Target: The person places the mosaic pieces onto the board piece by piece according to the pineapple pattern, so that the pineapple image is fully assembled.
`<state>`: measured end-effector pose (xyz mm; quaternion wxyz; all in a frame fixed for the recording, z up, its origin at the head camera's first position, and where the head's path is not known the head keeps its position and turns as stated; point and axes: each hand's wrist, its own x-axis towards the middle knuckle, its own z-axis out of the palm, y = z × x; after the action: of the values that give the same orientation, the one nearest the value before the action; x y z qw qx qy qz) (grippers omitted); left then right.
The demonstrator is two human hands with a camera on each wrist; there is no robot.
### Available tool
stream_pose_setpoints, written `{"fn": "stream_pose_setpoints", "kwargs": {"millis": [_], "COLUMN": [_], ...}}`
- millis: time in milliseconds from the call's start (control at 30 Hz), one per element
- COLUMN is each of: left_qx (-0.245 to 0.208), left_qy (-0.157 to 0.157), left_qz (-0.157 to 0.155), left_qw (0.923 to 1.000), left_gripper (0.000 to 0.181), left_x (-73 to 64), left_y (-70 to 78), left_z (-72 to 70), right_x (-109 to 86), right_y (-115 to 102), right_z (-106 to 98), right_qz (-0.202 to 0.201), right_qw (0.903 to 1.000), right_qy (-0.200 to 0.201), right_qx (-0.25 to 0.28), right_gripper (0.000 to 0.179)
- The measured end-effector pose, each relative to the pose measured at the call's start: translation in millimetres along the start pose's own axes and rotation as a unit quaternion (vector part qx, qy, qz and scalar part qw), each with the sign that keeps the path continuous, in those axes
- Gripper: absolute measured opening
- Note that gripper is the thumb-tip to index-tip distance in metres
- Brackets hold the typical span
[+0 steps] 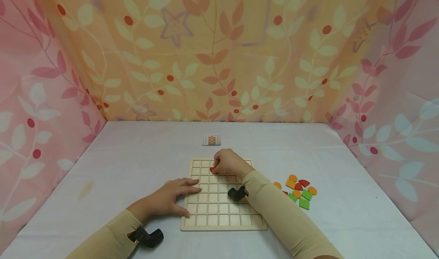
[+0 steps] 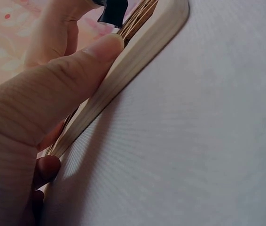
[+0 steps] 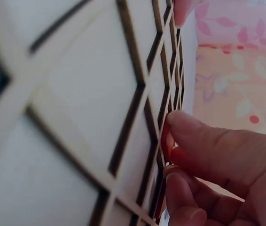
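Observation:
A pale wooden board (image 1: 212, 208) with a raised grid of square cells lies in front of me. My right hand (image 1: 230, 163) is over its far rows and pinches a small red piece (image 1: 212, 170) between thumb and fingers. In the right wrist view that red piece (image 3: 167, 136) sits right at the grid ribs, partly covered by the fingertips. My left hand (image 1: 167, 197) rests on the board's left edge, fingers extended over the outer cells. The left thumb (image 2: 83, 63) lies along the rim of the board in the left wrist view.
To the right of the board are several loose flat pieces: orange rounds (image 1: 312, 191), an orange square (image 1: 290, 184), red wedges (image 1: 303, 183) and green pieces (image 1: 304, 203). A small picture card (image 1: 211, 139) lies beyond the board. Patterned cloth walls (image 1: 219, 53) enclose the white table (image 1: 137, 156).

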<state>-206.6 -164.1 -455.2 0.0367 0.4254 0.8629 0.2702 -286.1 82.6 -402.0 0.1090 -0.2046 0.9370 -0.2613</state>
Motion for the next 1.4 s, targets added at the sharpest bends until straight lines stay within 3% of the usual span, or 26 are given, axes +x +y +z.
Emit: {"fn": "stream_pose_setpoints", "kwargs": {"millis": [533,767,933,1167,1400], "left_qx": [-0.015,-0.014,-0.021,-0.014,-0.022], "left_qy": [-0.008,-0.008,-0.012,-0.005,-0.011], "left_qz": [-0.008,-0.012,-0.023,-0.014,-0.022], "left_qw": [0.9998,0.9998,0.9994,0.9998,0.9995], "left_gripper": [0.072,0.072,0.072,0.072,0.073], "left_x": [-0.4,-0.4,-0.9,-1.3,-0.6], "left_y": [2.5,0.9,1.8,3.9,2.0], "left_z": [-1.4,-0.2,0.1,-0.1,0.1], "right_x": [-1.6,-10.0,-18.4,-40.2,-60.4], "right_y": [0,3,17,37,59], "right_z": [-3,-25,-44,-69,-84], "right_qz": [0.007,0.010,0.016,0.026,0.032], "right_qw": [1.0000,0.9997,0.9993,0.9982,0.9980], "right_qy": [0.005,-0.010,-0.014,-0.011,-0.003], "right_qx": [-0.005,0.018,0.030,0.053,0.054], "right_gripper": [0.020,0.013,0.009,0.007,0.007]}}
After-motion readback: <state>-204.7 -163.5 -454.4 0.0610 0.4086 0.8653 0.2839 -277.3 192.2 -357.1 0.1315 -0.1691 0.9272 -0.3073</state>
